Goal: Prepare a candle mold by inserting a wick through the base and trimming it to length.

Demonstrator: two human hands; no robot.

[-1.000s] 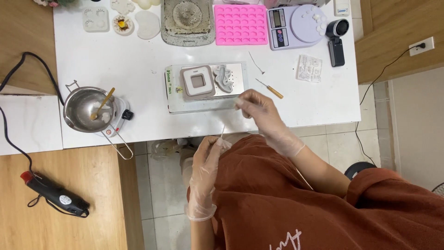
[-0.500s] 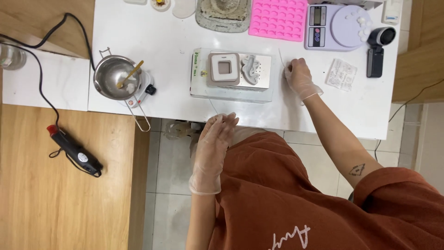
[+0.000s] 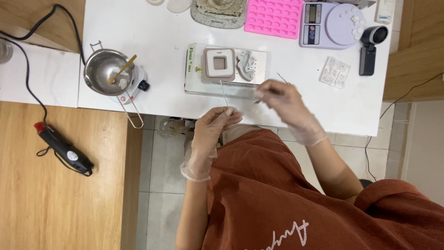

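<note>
The left hand (image 3: 210, 132), gloved, pinches the lower end of a wick (image 3: 223, 95) between thumb and forefinger at the table (image 3: 152, 28) edge. The wick is a thin, pale, straight strand; its long axis runs nearly upright in the view, its free end pointing toward 12 o'clock, tipped slightly to 11, reaching over the near edge of the white tray (image 3: 194, 69). The right hand (image 3: 282, 99), also gloved and blurred, sits at 3 o'clock of the wick, fingers curled together; whether it grips anything I cannot tell. On the tray stands a square mould (image 3: 219, 64). At 9 o'clock sits a steel pot (image 3: 104, 69).
</note>
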